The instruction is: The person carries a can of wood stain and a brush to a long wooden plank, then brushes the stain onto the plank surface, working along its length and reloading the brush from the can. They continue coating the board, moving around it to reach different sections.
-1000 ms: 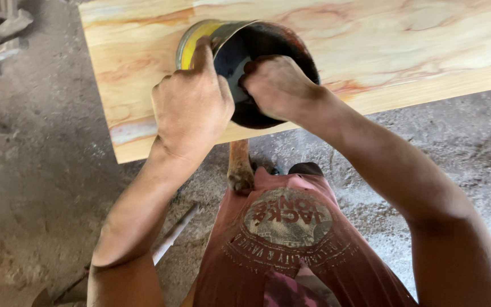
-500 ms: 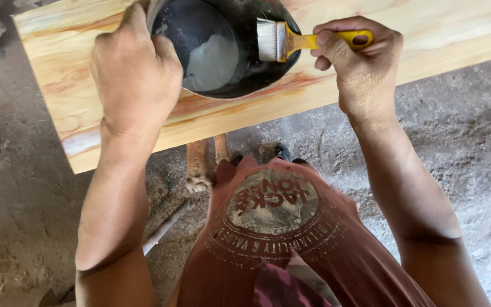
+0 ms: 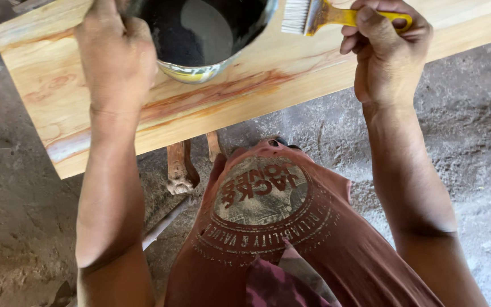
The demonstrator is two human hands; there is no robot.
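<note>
My left hand (image 3: 115,54) grips the round black tin (image 3: 200,40); my right hand (image 3: 385,54) clasps the yellow-handled, white-bristled paintbrush (image 3: 336,15) over the pale wooden surface (image 3: 245,96).

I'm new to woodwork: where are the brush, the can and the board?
brush (image 3: 313,14), head view, on its metal band by the bristles
can (image 3: 197,71), head view, on its lower rim
board (image 3: 268,85), head view, on its bare top

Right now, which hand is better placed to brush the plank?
Right. The right hand already grips the yellow-handled brush, bristles just above the wooden plank. The left hand is busy holding the tilted can.
</note>
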